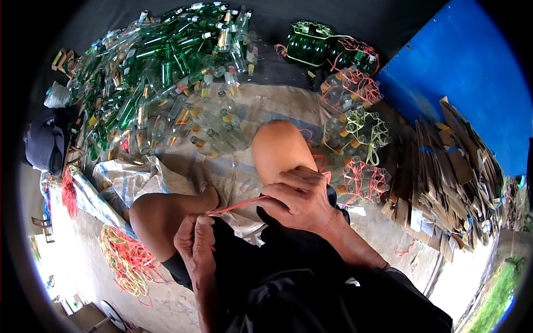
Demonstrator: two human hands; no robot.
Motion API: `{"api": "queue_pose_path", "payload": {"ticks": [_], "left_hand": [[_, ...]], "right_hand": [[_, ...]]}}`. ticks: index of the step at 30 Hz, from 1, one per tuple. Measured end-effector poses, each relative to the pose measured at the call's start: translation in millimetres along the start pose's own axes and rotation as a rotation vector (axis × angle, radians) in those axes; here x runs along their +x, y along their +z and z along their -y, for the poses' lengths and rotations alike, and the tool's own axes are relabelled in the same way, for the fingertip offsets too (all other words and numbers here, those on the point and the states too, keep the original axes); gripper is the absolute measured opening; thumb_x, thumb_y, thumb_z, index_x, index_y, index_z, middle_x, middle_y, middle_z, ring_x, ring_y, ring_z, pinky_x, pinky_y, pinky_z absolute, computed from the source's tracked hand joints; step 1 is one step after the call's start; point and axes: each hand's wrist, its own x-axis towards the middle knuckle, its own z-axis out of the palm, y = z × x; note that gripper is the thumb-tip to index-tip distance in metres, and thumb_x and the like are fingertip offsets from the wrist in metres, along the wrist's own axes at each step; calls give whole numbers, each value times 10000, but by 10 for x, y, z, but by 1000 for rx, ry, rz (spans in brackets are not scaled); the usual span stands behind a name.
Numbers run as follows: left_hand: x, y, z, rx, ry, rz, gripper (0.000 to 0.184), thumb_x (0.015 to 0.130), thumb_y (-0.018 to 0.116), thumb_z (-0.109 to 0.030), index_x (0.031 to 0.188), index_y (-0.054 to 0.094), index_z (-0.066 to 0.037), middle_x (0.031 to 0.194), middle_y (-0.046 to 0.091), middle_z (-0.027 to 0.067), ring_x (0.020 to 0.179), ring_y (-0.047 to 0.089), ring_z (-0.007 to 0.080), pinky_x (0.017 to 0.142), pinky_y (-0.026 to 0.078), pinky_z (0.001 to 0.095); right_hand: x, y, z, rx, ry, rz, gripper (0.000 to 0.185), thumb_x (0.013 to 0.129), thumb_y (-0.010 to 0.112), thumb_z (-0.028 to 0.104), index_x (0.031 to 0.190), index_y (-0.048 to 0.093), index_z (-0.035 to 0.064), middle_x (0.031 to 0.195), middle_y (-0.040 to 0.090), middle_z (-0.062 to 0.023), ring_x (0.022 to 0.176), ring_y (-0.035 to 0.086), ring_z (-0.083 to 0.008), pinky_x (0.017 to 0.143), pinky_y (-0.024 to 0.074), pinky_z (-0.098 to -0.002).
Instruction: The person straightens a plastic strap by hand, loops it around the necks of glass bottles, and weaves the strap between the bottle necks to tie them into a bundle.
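A thin red strap (240, 205) is stretched between my two hands above my lap. My left hand (195, 238) pinches one end of it between thumb and fingers. Over my raised knee, my right hand (300, 198) is closed on the strap, with the back of the hand facing up. A short piece of red strap shows beyond its knuckles. Clear bottles (363, 180) bound with red strap stand just right of my right hand. Behind them is a bundle tied with pale green strap (361, 133).
A large heap of green and clear bottles (166, 66) lies at the upper left. Flattened cardboard (444, 183) is stacked at the right, below a blue panel (461, 66). Loose red and yellow straps (130, 258) lie at the lower left.
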Motion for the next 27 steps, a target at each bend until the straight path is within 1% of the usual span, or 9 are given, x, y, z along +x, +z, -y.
{"api": "queue_pose_path", "payload": {"ticks": [4, 7, 13, 19, 22, 24, 26, 27], "left_hand": [[37, -31, 10, -10, 27, -13, 304, 1054, 633, -269, 874, 640, -24, 632, 412, -85, 589, 323, 15, 548, 220, 232], [60, -30, 1, -11, 57, -19, 290, 1056, 625, -245, 874, 642, -20, 630, 422, -85, 579, 329, 11, 539, 225, 228], [99, -38, -31, -55, 55, -2, 286, 1060, 622, -238, 879, 645, -17, 636, 433, -83, 582, 339, 13, 542, 234, 226], [151, -42, -41, -10, 75, -8, 294, 1060, 622, -232, 868, 654, -12, 639, 436, -88, 591, 339, 16, 547, 232, 230], [156, -30, -109, -10, 72, 7, 285, 1057, 628, -221, 859, 657, -18, 641, 437, -93, 598, 337, 13, 548, 230, 232], [162, -39, -127, -30, 50, 5, 266, 1043, 645, -206, 852, 661, -22, 650, 437, -98, 604, 323, 6, 547, 221, 226], [171, -84, -120, -17, 21, 18, 252, 1038, 653, -203, 873, 674, -14, 677, 468, -95, 630, 356, 10, 570, 257, 220], [173, -78, -123, 41, 57, 8, 235, 1034, 658, -191, 898, 687, -2, 714, 507, -88, 671, 405, 24, 611, 307, 218]], "right_hand": [[24, 2, 26, 17, -7, -12, 221, 774, 846, 223, 786, 656, 111, 745, 564, -13, 611, 589, -243, 588, 459, -369], [23, 13, 18, 26, 1, -19, 201, 698, 870, 178, 825, 725, 121, 710, 586, -7, 587, 578, -248, 583, 457, -372], [30, 11, 29, 27, -1, -13, 204, 708, 868, 182, 833, 720, 118, 714, 587, -10, 590, 579, -249, 591, 455, -373], [14, 16, 30, 6, 2, -17, 210, 707, 870, 181, 838, 719, 116, 707, 584, -2, 583, 585, -236, 619, 468, -363], [43, 12, 55, 6, 9, -25, 211, 699, 870, 171, 834, 718, 114, 724, 607, 2, 586, 594, -224, 627, 473, -362], [34, 45, 36, 10, 6, -17, 220, 675, 867, 143, 837, 724, 101, 744, 648, -3, 597, 608, -217, 627, 469, -354], [51, 41, 57, 12, 11, -12, 224, 668, 868, 140, 838, 728, 98, 732, 650, -9, 594, 606, -220, 620, 466, -355], [58, 33, 76, -3, 25, -4, 217, 668, 865, 134, 834, 731, 93, 719, 652, -21, 593, 607, -229, 610, 461, -361]]}}
